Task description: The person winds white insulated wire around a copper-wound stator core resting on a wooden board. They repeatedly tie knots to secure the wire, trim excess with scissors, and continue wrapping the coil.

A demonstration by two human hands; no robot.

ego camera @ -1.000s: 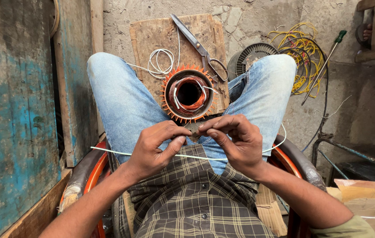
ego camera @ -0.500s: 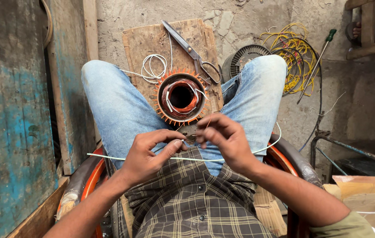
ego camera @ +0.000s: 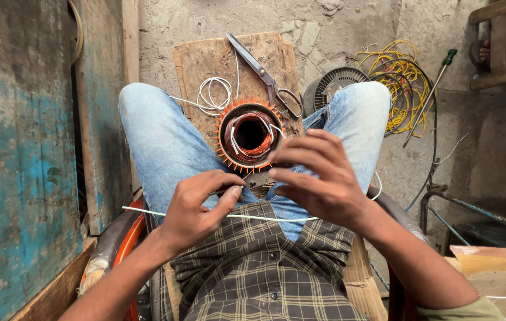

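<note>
Sitting in a chair with knees apart, the person works over their lap, both hands close together just below a round motor stator (ego camera: 250, 135) with orange insulation tabs and copper windings that rests between the thighs. The left hand (ego camera: 196, 211) has its thumb and forefinger pinched together on a small dark piece (ego camera: 259, 181) at the stator's lower edge; what exactly it is I cannot tell. The right hand (ego camera: 318, 181) hovers just beside it with fingers (ego camera: 300, 156) spread and loosely curled, tips nearly meeting the left fingertips, and I cannot tell whether it actually grips anything. A thin white sleeve (ego camera: 205, 214) runs across the lap under both palms. Beyond the fingers, past the stator, lies a wooden board (ego camera: 205, 59) carrying scissors (ego camera: 265, 74) and a small coil of white wire (ego camera: 214, 95). Farther off to the right of the fingers sit a tangle of yellow wire (ego camera: 398, 77), a green-handled screwdriver (ego camera: 431, 95) and a round fan grille (ego camera: 339, 83) on the concrete floor.
</note>
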